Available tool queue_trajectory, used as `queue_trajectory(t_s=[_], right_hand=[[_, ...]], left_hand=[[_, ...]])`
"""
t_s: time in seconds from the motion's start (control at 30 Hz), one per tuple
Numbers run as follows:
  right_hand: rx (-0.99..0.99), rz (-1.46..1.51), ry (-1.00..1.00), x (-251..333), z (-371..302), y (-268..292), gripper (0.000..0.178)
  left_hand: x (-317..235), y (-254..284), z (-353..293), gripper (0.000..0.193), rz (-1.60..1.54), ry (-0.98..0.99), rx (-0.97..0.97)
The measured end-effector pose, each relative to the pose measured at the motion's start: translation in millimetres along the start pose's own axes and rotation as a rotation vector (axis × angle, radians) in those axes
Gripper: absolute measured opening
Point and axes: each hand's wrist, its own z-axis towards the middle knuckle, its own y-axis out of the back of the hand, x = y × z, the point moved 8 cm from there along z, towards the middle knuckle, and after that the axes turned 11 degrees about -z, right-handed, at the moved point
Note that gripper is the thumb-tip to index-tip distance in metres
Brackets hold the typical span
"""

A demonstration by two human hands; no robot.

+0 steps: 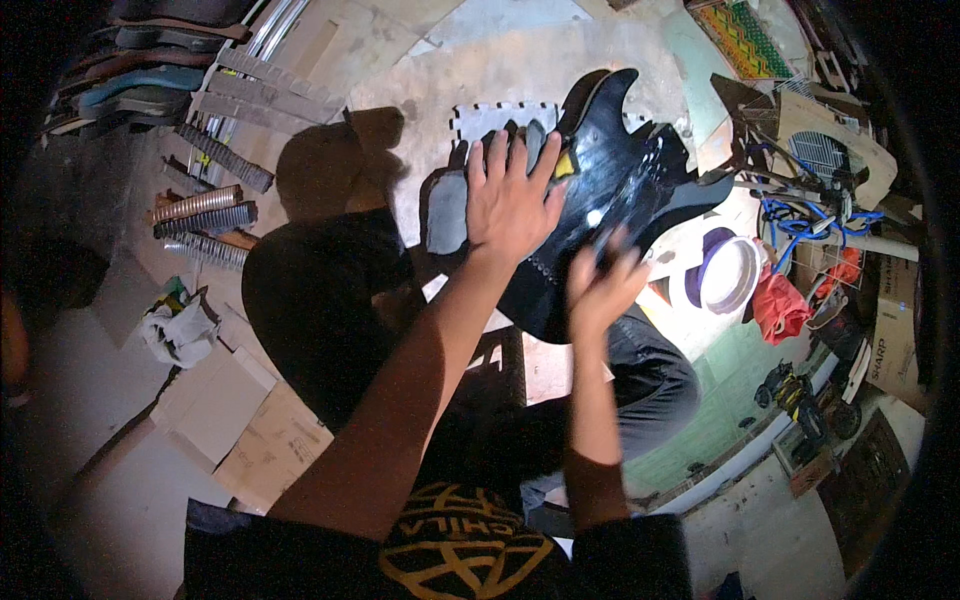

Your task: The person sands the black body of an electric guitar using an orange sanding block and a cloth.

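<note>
One black guitar body at twelve o'clock, two hands, left and right, on it; one white tub at three o'clock; one rag at nine o'clock; about four fretted necks at ten o'clock

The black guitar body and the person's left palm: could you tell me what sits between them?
In the head view, a small yellow pad shows under the edge of the left hand, pressed flat against the black guitar body; how far it runs under the palm is hidden.
</note>
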Motion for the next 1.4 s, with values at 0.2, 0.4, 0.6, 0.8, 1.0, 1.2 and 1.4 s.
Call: queue_trajectory(t_s=[0.2, 0.4, 0.6, 0.8, 1.0, 1.2, 1.4], right_hand=[[0.047, -0.052, 0.014, 3, 54, -6, 0.034], [0.063, 0.071, 0.036, 19, -49, 19, 0.041], [-0.017, 0.047, -0.020, 17, 86, -15, 0.041], [0.168, 0.150, 0.081, 31, -64, 23, 0.048], [-0.071, -0.107, -0.088, -54, 125, -31, 0.047], [-0.036, -0.089, -0.037, -46, 87, -26, 0.047], [0.014, -0.106, -0.149, -124, 158, -36, 0.043]], left_hand=[[1, 2, 0, 0.085, -0.057, 0.022, -0.019], [-3, 3, 2, 0.076, -0.098, 0.033, 0.007], [-2, 3, 1, 0.071, -0.049, -0.012, -0.073], [-1, 4, 2, 0.068, -0.049, 0.006, -0.045], [-4, 1, 3, 0.068, -0.046, 0.007, -0.043], [-3, 2, 3, 0.069, -0.064, 0.008, -0.031], [0, 2, 0, 0.070, -0.075, 0.019, -0.023]])
